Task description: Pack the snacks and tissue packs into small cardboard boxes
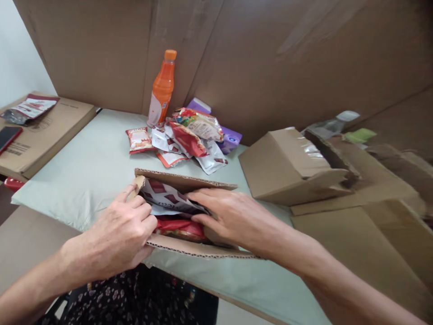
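An open cardboard box (pixel 189 248) stands near the front of the green-covered table. Inside it are a white pouch with maroon squares (pixel 167 195) and a red snack packet (pixel 182 228). My left hand (pixel 120 230) grips the box at its left end, fingers curled over the wall. My right hand (pixel 230 214) reaches into the right side, fingers stretched along the top of the white pouch and thumb a little apart above the red packet. Whether it pinches the pouch is hard to see. The bottom of the box is hidden.
Behind the box lies a pile of snack packets (pixel 192 140) with an orange bottle (pixel 162 90) upright beside it. Several cardboard boxes (pixel 277 167) crowd the right. At left, a flat carton (pixel 61 135) bears a pouch (pixel 32 108) and a phone (pixel 8 137). A cardboard wall (pixel 270 67) closes the back.
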Available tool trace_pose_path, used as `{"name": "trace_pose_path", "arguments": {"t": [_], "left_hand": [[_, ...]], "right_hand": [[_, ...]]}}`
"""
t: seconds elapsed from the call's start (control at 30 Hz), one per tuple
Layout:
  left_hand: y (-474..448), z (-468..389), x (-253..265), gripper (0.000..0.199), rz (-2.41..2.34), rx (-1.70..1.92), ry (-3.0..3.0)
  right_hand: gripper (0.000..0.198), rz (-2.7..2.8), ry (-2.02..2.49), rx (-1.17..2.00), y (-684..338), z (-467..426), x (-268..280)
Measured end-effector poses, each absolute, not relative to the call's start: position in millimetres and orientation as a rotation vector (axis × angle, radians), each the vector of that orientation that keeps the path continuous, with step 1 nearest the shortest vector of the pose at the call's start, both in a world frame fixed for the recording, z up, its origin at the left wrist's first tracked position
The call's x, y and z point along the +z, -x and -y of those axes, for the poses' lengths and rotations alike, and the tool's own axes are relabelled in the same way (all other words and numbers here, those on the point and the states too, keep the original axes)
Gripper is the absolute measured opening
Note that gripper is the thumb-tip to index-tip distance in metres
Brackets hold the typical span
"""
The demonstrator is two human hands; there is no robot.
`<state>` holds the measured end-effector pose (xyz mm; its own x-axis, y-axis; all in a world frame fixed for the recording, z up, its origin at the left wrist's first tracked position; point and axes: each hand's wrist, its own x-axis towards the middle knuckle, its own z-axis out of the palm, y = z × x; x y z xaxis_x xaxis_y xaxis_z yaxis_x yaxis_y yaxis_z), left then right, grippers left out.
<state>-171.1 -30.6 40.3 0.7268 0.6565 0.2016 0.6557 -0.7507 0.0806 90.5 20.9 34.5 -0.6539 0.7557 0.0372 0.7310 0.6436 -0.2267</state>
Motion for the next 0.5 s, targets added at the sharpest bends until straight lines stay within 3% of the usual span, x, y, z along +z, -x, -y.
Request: {"name": "trace_pose_path", "arguments": {"t": [0.13,0.3,0.5], "left_hand": [[170.5,28.7,41.7,0.012,-1.074,0.358,-2.903],[172.9,28.2,40.4,0.008,-1.076,0.388,-2.886],[174.0,27.5,44.4,0.005,-1.094,0.338,-2.873]], "right_hand": [[0.039,2.663,1.201,0.363,-86.8,-16.4,60.1],[0.027,2.882,1.525,0.417,-41.2,-35.2,75.3],[0.033,3.032,1.317,0.506,-22.4,-48.7,55.3]]}}
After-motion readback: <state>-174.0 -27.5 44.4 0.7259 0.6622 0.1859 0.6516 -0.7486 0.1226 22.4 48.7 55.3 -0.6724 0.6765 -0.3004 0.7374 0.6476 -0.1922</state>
